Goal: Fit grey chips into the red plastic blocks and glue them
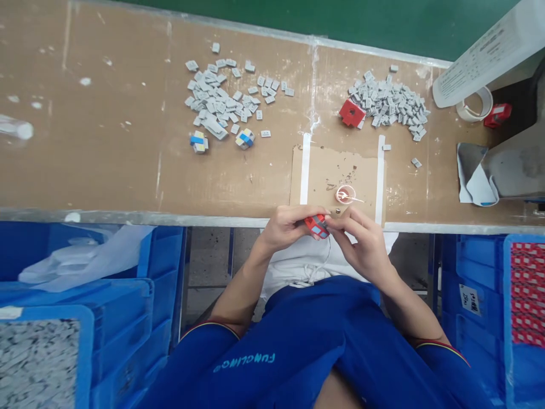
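Observation:
My left hand (284,228) grips a small red toy part (316,226) with grey and pale blue patches, just off the front edge of the table. The fingertips of my right hand (361,238) are pinched together against the right side of that part. Whether they hold a separate small piece is hidden. Behind my hands, a small pinkish cup (344,195) with a white stick across its rim stands on a cardboard sheet (323,176). Tiny dark bits lie scattered around the cup.
Grey tiles (217,94) lie heaped at the back left, near two white-blue-yellow pieces. A second grey heap (389,102) has a red block (352,112) beside it. A large bottle (481,57) and a tape roll (474,105) stand at right. Blue crates (119,307) flank me.

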Demonstrator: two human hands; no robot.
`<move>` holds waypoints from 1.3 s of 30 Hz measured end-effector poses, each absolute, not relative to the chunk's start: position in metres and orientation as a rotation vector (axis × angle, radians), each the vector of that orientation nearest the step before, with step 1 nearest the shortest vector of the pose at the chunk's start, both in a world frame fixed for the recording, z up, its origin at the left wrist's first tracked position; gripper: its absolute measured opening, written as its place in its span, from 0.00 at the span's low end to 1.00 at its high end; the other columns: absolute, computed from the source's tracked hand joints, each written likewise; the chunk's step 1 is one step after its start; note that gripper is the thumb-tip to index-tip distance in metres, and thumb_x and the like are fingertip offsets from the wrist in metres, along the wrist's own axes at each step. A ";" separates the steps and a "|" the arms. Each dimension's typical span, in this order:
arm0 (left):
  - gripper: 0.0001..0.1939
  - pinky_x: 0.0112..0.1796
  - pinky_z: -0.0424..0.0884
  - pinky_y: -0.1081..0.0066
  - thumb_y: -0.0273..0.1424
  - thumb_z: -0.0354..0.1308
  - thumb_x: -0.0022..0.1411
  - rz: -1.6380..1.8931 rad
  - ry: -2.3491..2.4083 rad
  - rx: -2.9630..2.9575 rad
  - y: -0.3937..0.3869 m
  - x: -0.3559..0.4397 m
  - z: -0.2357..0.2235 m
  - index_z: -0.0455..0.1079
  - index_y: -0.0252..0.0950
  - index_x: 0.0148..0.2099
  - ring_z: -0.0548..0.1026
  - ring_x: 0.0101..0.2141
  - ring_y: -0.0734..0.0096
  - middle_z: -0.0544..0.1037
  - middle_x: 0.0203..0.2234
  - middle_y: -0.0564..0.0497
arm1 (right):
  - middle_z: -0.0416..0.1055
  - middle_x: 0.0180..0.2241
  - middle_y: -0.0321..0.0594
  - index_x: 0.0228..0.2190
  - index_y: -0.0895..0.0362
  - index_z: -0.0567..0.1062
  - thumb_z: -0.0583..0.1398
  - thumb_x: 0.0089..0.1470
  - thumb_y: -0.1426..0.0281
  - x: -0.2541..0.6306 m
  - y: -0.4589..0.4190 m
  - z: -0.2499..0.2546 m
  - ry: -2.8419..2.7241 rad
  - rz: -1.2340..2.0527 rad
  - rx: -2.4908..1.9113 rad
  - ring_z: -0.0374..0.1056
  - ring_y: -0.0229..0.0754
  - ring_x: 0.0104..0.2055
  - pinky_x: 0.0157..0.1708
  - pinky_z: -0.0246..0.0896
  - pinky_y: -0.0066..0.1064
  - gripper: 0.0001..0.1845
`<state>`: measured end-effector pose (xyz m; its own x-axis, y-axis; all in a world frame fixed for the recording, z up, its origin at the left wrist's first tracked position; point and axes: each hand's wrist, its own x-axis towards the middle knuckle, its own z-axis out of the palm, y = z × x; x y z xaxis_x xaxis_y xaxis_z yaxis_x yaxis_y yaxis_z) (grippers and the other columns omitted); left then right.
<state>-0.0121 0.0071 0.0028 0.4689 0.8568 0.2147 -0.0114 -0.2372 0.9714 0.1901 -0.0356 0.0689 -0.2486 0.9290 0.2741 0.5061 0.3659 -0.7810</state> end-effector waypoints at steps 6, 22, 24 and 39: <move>0.20 0.43 0.80 0.74 0.33 0.71 0.64 0.977 0.733 1.465 0.008 -0.012 0.003 0.81 0.40 0.58 0.85 0.40 0.68 0.87 0.45 0.45 | 0.76 0.37 0.41 0.42 0.54 0.81 0.61 0.67 0.74 0.199 -0.030 0.063 -1.750 0.962 -1.262 0.73 0.40 0.38 0.34 0.73 0.31 0.07; 0.23 0.51 0.80 0.69 0.29 0.69 0.66 0.953 0.678 1.320 0.005 -0.010 0.006 0.76 0.39 0.63 0.85 0.49 0.63 0.85 0.53 0.42 | 0.81 0.37 0.43 0.39 0.53 0.79 0.60 0.67 0.73 0.197 -0.026 0.068 -2.001 0.646 -1.307 0.78 0.44 0.38 0.38 0.74 0.35 0.07; 0.22 0.49 0.80 0.69 0.30 0.69 0.66 0.950 0.700 1.352 0.005 -0.011 0.006 0.77 0.40 0.62 0.85 0.47 0.64 0.85 0.52 0.43 | 0.80 0.35 0.42 0.38 0.53 0.78 0.59 0.67 0.73 0.196 -0.025 0.065 -2.026 0.645 -1.292 0.76 0.42 0.34 0.35 0.72 0.33 0.07; 0.23 0.53 0.79 0.67 0.30 0.68 0.67 0.973 0.693 1.499 0.006 -0.010 0.005 0.76 0.41 0.63 0.84 0.52 0.61 0.84 0.55 0.43 | 0.79 0.33 0.41 0.40 0.53 0.78 0.59 0.68 0.73 0.197 -0.032 0.064 -1.997 0.610 -1.318 0.73 0.40 0.31 0.31 0.68 0.32 0.07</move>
<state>-0.0098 0.0060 0.0049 0.4803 0.8560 0.1913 -0.0992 -0.1637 0.9815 0.1970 -0.0321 0.0639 -0.2748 0.9232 0.2687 0.6153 0.3835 -0.6887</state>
